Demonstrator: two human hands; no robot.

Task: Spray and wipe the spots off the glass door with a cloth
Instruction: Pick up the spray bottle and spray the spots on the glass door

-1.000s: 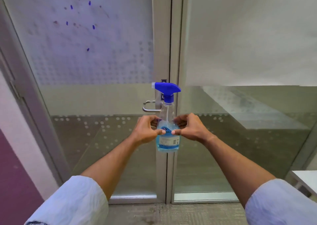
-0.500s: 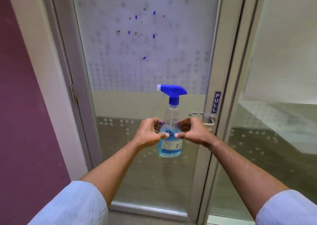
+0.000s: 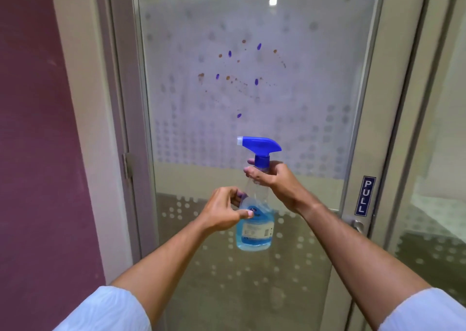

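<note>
1. Blue-topped spray bottle (image 3: 255,226) stood upright at the frame's centre, before the glass door (image 3: 252,129), nozzle pointing to 9 o'clock.
2. Your right hand (image 3: 273,179) was wrapped around its neck, just under the trigger head.
3. Your left hand (image 3: 223,213) pinched the bottle's body at 8 o'clock from the right hand.
4. Blue and brown spots (image 3: 242,76) sat at 12 o'clock above the nozzle.
5. The PULL sign (image 3: 364,195) lay at 3 o'clock.

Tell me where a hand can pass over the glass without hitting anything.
Free: the frosted band between the spots and the spray bottle, and the dotted glass below the bottle. Crowded: mid-pane, where the left hand and right hand grip the bottle, and by the door handle.
</note>
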